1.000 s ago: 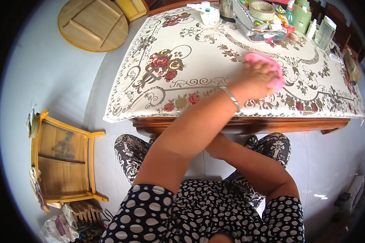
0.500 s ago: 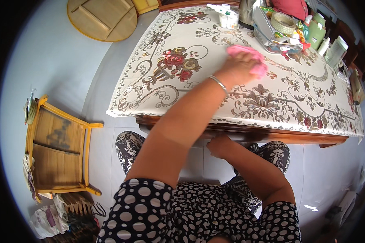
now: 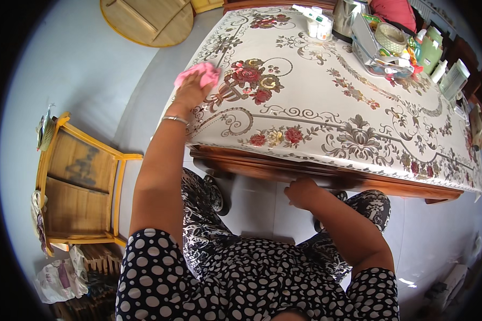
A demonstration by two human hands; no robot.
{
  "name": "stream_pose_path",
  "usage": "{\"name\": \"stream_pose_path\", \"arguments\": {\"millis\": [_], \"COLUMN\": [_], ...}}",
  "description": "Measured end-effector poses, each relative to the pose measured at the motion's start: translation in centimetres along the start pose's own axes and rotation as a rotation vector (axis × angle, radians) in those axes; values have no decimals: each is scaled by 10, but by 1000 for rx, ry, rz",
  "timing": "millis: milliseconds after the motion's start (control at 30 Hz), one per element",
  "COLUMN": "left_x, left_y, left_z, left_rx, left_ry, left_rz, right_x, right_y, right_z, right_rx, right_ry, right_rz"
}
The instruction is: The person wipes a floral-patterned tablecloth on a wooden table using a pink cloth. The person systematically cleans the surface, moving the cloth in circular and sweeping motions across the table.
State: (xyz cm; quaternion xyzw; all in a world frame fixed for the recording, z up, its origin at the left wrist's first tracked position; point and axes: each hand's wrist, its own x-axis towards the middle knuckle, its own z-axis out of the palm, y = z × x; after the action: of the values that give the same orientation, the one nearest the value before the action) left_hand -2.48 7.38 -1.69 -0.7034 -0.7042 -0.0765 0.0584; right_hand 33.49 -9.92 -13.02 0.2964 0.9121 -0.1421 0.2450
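Observation:
My left hand point(image 3: 191, 92), with a bracelet at its wrist, presses a crumpled pink cloth point(image 3: 199, 75) onto the table's left side. Under them lies a cream tablecloth point(image 3: 310, 80) printed with red flowers and brown scrolls. The fabric hangs over the front edge of a dark reddish wooden table point(image 3: 262, 163). Held low in front of that edge, my right hand point(image 3: 301, 192) is curled into a loose fist. No object shows in it, though its palm side is hidden.
At the table's far right stand white bottles point(image 3: 319, 29), a metal kettle point(image 3: 348, 18), a clear bin point(image 3: 377, 61) with a tape roll, and a green bottle point(image 3: 429, 51). A wooden chair point(image 3: 83, 179) is on the left. Behind it, a round wooden board point(image 3: 147, 21) leans on the wall.
My left hand has swept the pink cloth from the table's middle to its left edge. The view has shifted slightly; my right hand stays low by the front edge.

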Motion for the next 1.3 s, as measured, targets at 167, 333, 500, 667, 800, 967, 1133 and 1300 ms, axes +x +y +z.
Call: {"name": "stream_pose_path", "arguments": {"millis": [167, 333, 500, 667, 800, 967, 1133, 1300], "left_x": [-40, -58, -62, -37, -9, 29, 61, 99], "left_y": [-6, 20, 87, 154, 225, 293, 323, 307], "left_z": [-13, -3, -16, -3, -5, 15, 22, 25], "left_rx": [23, 10, -27, -91, -154, -206, -153, -136], "left_ry": [5, 53, -16, 72, 23, 52, 55, -3], "left_rz": [-115, 20, 138, 378, 519, 631, 639, 465], "right_x": [-9, -15, -13, -12, -8, -13, -3, -4], "right_y": [-14, -30, -36, -36, -31, -23, -21, -20], "right_z": [-14, -10, 5, 5, 12, 2, 4, -9], "right_rx": [-8, -83, -85, -92, -78, -67, -81, -25], "right_ry": [-52, 22, 134, 195, 178, 185, 185, 184], "right_rz": [1, -91, -178, -171, -153, -139, -105, -136]}}
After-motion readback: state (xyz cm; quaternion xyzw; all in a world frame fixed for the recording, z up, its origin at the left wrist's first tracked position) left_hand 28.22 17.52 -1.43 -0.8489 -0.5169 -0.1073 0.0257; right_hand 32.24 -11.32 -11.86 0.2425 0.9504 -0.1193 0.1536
